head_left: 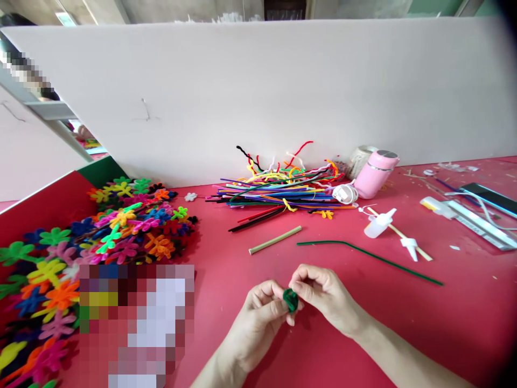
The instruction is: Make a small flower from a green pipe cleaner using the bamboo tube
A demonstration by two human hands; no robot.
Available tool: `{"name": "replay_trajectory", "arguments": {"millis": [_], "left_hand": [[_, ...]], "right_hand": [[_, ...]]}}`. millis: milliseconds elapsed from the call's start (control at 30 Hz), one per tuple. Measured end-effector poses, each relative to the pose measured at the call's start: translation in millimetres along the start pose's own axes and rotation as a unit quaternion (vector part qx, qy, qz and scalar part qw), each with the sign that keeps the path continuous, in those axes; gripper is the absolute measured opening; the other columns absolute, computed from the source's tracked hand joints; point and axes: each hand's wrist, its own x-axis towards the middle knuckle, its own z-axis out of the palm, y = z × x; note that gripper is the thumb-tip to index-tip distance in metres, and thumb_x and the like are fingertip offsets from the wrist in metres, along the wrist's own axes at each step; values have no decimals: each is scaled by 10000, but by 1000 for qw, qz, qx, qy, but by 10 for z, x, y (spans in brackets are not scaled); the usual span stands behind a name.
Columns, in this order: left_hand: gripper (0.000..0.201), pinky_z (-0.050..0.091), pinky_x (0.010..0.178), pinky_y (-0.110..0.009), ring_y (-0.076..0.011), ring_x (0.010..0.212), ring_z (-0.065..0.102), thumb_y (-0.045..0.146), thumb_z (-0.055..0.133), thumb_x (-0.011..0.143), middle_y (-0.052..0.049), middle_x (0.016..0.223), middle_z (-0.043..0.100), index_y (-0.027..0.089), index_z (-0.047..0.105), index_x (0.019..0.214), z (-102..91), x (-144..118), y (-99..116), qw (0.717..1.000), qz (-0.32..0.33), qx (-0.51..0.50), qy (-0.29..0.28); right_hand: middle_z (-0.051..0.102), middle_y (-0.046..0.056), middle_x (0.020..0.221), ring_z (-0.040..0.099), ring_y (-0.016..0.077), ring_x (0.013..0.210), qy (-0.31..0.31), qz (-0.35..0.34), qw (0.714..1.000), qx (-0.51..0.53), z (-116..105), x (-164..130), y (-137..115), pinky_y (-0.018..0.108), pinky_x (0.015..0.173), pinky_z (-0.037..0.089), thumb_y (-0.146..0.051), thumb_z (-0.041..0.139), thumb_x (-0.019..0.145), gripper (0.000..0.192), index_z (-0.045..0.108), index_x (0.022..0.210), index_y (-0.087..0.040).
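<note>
A: Item one, hands?

B: Left hand (260, 312) and right hand (323, 293), both low over the red table (226, 280), forearms entering from the bottom edge and angling towards each other. Fingers curled, fingertips meeting.

A: Grip?

B: Both pinched on one thing: a small dark green coil (290, 299) of pipe cleaner, held between the two sets of fingertips, just above the table surface.

A: Item two, surroundings relative to the hands?

B: A long green pipe cleaner (363, 255) lies just beyond the right hand, running off to its right. A pale stick (275, 240) lies beyond the left hand. Further out, a heap of mixed pipe cleaners (278, 188), with a pink bottle (375, 172) tipped beside it. Far to the left of the left hand, a pile of fuzzy flowers (121, 226).

A: Anything unclear?

B: The coil's exact shape; fingers cover most of it. A pixelated block sits left of the left hand, contents unreadable. Flowers are cut off at the left edge.
</note>
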Motion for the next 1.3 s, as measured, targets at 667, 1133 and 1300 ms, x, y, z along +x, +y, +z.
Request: {"name": "replay_trajectory", "arguments": {"millis": [667,1133,1300], "left_hand": [[52,351,525,-205,-104,555,521,98,632,669,-66,642,638,112,606,626,-10,3,7,1000,-17,9,-11],[70,325,558,-185,-52,519,463,85,624,701,-13,636,589,113,608,639,-33,12,-17,999,7,-38,1],[65,320,543,-180,-54,506,452,124,665,675,9,570,564,120,616,633,-16,23,-27,998,38,-10,40]], "right_hand": [[505,27,783,540,119,680,-41,-95,975,-195,-51,-65,-211,233,639,457,-234,439,867,202,628,831,-173],[520,30,837,540,114,719,-34,-60,995,-74,-44,-20,-15,238,665,464,-274,473,858,218,641,969,-191],[534,42,821,556,131,741,7,-88,977,-193,-14,-37,-95,229,659,462,-207,451,856,229,640,983,-192]]}}
